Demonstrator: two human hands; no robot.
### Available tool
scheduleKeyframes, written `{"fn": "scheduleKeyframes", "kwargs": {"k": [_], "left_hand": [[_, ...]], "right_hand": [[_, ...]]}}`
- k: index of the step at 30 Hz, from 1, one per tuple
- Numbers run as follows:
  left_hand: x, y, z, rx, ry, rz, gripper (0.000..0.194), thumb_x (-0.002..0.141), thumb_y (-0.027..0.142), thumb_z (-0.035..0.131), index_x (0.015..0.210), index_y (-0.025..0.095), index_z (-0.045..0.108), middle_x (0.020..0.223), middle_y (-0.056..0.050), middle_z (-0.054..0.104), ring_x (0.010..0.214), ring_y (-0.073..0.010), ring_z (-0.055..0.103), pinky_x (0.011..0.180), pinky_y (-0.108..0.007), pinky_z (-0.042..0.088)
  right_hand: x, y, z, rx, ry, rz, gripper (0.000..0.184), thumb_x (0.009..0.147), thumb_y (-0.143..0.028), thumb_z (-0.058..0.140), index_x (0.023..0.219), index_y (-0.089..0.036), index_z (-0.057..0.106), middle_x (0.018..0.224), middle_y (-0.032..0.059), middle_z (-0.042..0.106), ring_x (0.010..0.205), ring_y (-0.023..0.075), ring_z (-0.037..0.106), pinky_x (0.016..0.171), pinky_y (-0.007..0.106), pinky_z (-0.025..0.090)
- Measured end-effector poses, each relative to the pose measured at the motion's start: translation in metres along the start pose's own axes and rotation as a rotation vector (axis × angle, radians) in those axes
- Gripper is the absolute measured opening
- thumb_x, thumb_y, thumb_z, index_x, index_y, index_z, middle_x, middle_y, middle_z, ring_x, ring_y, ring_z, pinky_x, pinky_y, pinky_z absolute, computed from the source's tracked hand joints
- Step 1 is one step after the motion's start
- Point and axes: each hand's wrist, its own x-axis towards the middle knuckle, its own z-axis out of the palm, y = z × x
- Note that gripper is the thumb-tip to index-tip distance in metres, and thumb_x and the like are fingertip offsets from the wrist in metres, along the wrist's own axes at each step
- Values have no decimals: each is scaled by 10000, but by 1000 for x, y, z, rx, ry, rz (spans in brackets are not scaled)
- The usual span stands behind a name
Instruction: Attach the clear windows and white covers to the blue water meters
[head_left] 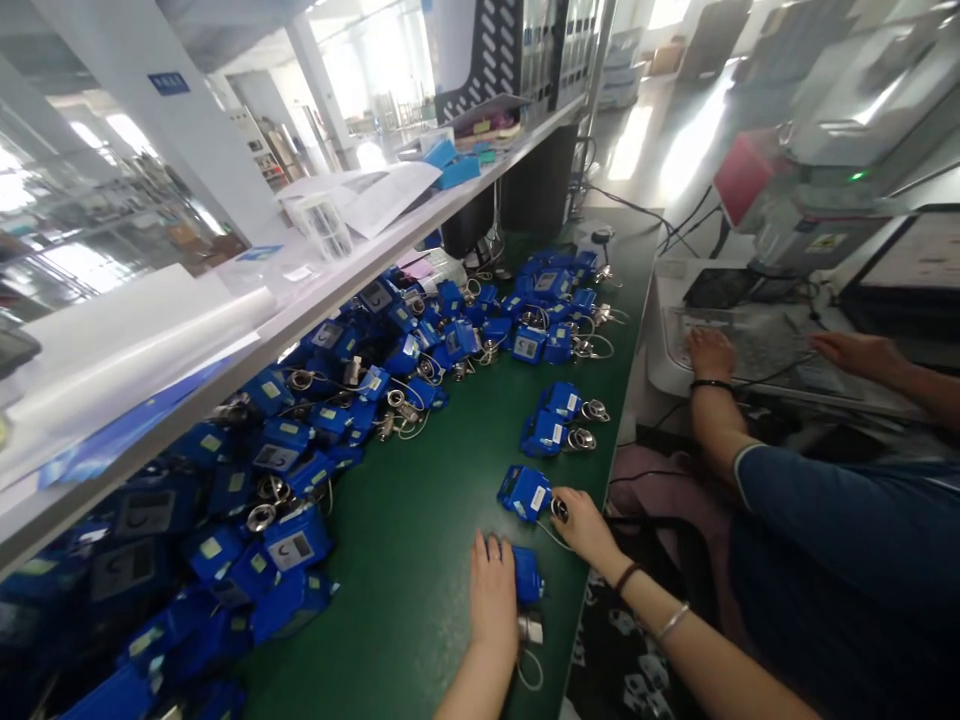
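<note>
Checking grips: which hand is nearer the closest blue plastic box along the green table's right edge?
Left: the left hand lies alongside the box; the right hand is at a silver metal ring beyond it.

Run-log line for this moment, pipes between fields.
left hand: against blue unit | right hand: gripping metal fitting by second blue unit | blue-unit pile: on green tabletop

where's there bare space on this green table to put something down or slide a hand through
Widest: the green table between the heap of blue boxes and the left hand. A smaller gap separates the nearby pair of boxes from the cluster beyond. It's crowded along the shelf and around the right hand.
</note>
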Motion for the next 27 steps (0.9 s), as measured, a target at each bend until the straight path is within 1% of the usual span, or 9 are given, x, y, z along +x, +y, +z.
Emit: {"fn": "scheduleKeyframes", "kwargs": {"k": [2,6,9,12,14,17,21,25,27], "left_hand": [[4,6,2,-8,-12,73,539,790,38,495,1325,77,438,1385,-195,453,1361,-323,316,1114,-481,310],[12,18,-2,-77,-44,141,422,814,34,439,1228,56,522,1187,-208,596,1190,-300,519,1085,-509,322],[16,15,-13,-133,-47,140,319,755,88,569,1071,82,606,1057,-174,641,1039,-298,590,1007,-494,406],[17,6,-19,-219,-10,138,499,708,218,671,1181,135,534,1136,-133,598,1084,-283,549,1022,-458,402],[16,5,-13,-386,73,68,585,738,255,644,1278,156,440,1217,-118,544,1167,-258,497,1069,-422,361],[12,15,10,-673,198,-124,583,754,129,567,1307,136,385,1292,-142,471,1258,-245,431,1100,-396,330],[14,35,35,-767,229,-287,624,716,-1,485,1317,95,343,1311,-184,429,1276,-246,416,1110,-393,313],[33,49,27,-834,217,-314,654,721,11,504,1345,87,323,1348,-181,403,1313,-238,367,1115,-369,305],[36,48,18,-858,210,-307,729,691,46,590,1369,98,325,1388,-177,380,1333,-255,342,1128,-369,286]], "right_hand": [[16,9,-13,-36,-13,5,301,680,-41,551,950,-151,622,1001,96,646,945,252,547,879,353,411],[39,22,-30,-84,-49,3,339,646,-21,574,960,-135,634,997,91,656,917,246,552,846,325,407],[43,26,-35,-100,-71,-6,362,642,-26,584,980,-144,638,987,70,667,912,237,560,842,306,410],[41,29,-36,-103,-81,-12,358,654,-40,584,994,-140,635,993,69,671,911,238,564,849,308,413],[39,31,-35,-103,-81,-13,357,659,-56,595,1004,-140,631,1010,74,669,918,243,566,858,315,414],[38,34,-31,-102,-85,-14,346,665,-83,612,1005,-145,627,1023,81,668,933,247,573,865,326,419],[40,39,-25,-116,-85,-12,351,674,-104,623,1023,-141,615,1043,95,661,953,257,585,878,350,428],[35,44,-34,-121,-73,-10,401,701,-88,625,1098,-125,579,1069,118,635,1019,269,576,928,385,423],[28,38,-39,-98,-76,-28,423,747,-101,626,1162,-118,543,1114,127,605,1051,265,563,948,421,422]]}}
